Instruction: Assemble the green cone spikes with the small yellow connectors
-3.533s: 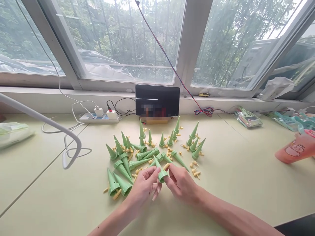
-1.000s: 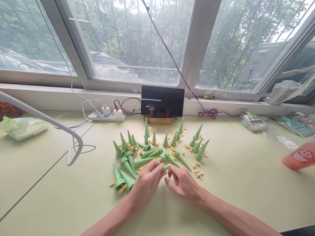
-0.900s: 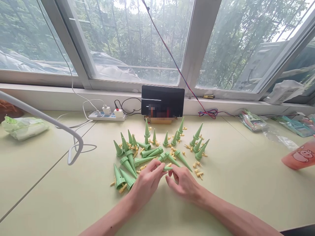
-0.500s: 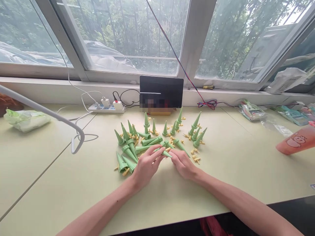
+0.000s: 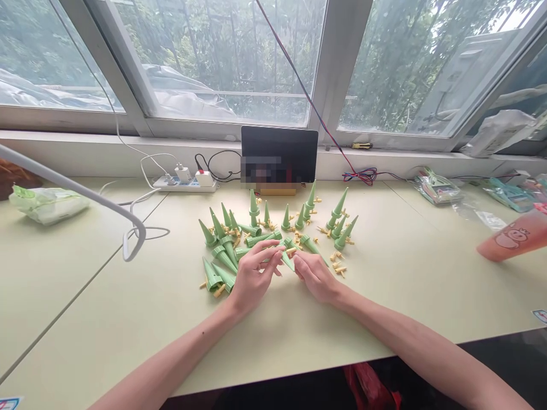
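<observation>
Your left hand [image 5: 252,276] gripped the green spike [image 5: 288,262] — steadiness mattered; your right hand [image 5: 315,276] sat curled beside its tip, grip unclear.

An indoor workplace at a window; whether home, office or small workshop, I cannot tell. Behind the black screen [image 5: 280,142] run sliding windows [image 5: 222,74] — trees [image 5: 384,74] outside. Left of it lies a loaded power strip [image 5: 188,185]; to its right, bagged goods [image 5: 436,187] and a drink cup [image 5: 515,234]; before it, loose green cones [image 5: 346,234] and yellow pegs [image 5: 340,270] — all on one pale tabletop [image 5: 410,250].
</observation>
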Demonstrator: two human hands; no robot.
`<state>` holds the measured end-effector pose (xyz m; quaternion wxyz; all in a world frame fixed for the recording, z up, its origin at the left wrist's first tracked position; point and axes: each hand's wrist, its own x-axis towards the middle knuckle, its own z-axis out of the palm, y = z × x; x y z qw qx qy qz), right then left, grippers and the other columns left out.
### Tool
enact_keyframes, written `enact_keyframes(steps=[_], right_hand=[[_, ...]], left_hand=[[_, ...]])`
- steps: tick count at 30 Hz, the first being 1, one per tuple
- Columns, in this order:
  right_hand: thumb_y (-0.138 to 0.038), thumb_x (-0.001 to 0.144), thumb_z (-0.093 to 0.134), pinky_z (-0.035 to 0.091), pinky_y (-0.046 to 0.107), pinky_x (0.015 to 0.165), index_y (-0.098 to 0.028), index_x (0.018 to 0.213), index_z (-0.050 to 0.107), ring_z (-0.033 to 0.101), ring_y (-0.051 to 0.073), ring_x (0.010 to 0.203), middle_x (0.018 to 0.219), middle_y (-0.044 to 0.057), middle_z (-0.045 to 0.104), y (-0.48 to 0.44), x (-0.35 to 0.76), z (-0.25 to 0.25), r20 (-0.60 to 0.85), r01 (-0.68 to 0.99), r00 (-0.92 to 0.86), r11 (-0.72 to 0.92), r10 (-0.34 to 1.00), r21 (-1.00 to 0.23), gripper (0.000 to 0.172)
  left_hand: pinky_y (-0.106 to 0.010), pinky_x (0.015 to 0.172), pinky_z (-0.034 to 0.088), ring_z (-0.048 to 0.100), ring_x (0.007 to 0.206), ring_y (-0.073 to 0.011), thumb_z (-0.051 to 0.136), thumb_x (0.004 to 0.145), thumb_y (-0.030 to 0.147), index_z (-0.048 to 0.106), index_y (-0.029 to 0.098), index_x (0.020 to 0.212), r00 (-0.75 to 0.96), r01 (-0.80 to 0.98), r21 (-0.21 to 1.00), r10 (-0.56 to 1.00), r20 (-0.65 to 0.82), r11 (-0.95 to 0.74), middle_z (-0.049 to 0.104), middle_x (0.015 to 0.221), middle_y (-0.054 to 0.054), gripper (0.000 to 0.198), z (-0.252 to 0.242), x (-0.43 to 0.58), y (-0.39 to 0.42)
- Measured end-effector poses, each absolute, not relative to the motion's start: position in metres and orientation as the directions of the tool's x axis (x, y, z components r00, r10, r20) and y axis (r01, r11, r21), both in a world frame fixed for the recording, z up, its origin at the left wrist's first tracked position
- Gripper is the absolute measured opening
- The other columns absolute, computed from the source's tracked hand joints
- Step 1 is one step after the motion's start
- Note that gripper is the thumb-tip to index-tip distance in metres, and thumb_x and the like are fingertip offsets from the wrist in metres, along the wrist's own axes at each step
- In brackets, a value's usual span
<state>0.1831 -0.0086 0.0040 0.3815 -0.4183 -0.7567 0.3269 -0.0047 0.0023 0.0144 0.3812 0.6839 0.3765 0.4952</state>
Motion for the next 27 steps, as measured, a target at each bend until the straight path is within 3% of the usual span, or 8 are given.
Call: enact_keyframes(steps=[3,8,13,27], right_hand=[[-0.051,0.106,0.028,0.036,0.029,0.06,-0.022,0.077,0.046,0.045,0.016,0.062,0.066,-0.002,0.047,-0.0095,0.1838,0.0061,0.293,0.379,-0.372,0.432,0.881,-0.818,0.045],[-0.047,0.104,0.036,0.036,0.03,0.06,-0.021,0.079,0.049,0.045,0.016,0.061,0.065,-0.002,0.047,-0.0095,0.1851,0.0051,0.282,0.393,-0.366,0.422,0.887,-0.817,0.038],[-0.042,0.102,0.04,0.034,0.029,0.059,-0.02,0.082,0.052,0.044,0.015,0.059,0.064,-0.003,0.045,-0.0095,0.1852,0.0033,0.286,0.406,-0.377,0.435,0.881,-0.804,0.031],[-0.032,0.096,0.046,0.037,0.03,0.058,-0.022,0.075,0.043,0.044,0.015,0.056,0.061,-0.003,0.048,-0.0101,0.1857,0.0054,0.29,0.394,-0.383,0.439,0.877,-0.807,0.024]], left_hand=[[-0.031,0.061,0.065,0.07,0.068,-0.0133,0.065,0.092,0.038,0.074,0.018,0.106,0.207,0.085,0.924,0.914,0.348,-0.372,0.067,0.115,-0.01,0.026,0.0149,-0.004,0.0015],[-0.033,0.068,0.063,0.071,0.067,-0.0165,0.069,0.09,0.035,0.067,0.017,0.112,0.222,0.032,0.96,0.938,0.266,-0.28,0.07,0.081,-0.002,0.028,0.017,-0.0028,0.0],[-0.032,0.068,0.062,0.068,0.072,-0.0154,0.071,0.087,0.034,0.067,0.017,0.107,0.227,-0.019,0.965,0.939,0.257,-0.26,0.068,0.09,-0.003,0.027,0.019,-0.0017,0.0004],[-0.027,0.064,0.056,0.06,0.066,-0.012,0.07,0.088,0.029,0.066,0.019,0.109,0.26,-0.003,0.965,0.932,0.254,-0.262,0.061,0.079,0.0,0.024,0.0171,-0.0038,0.0004]])
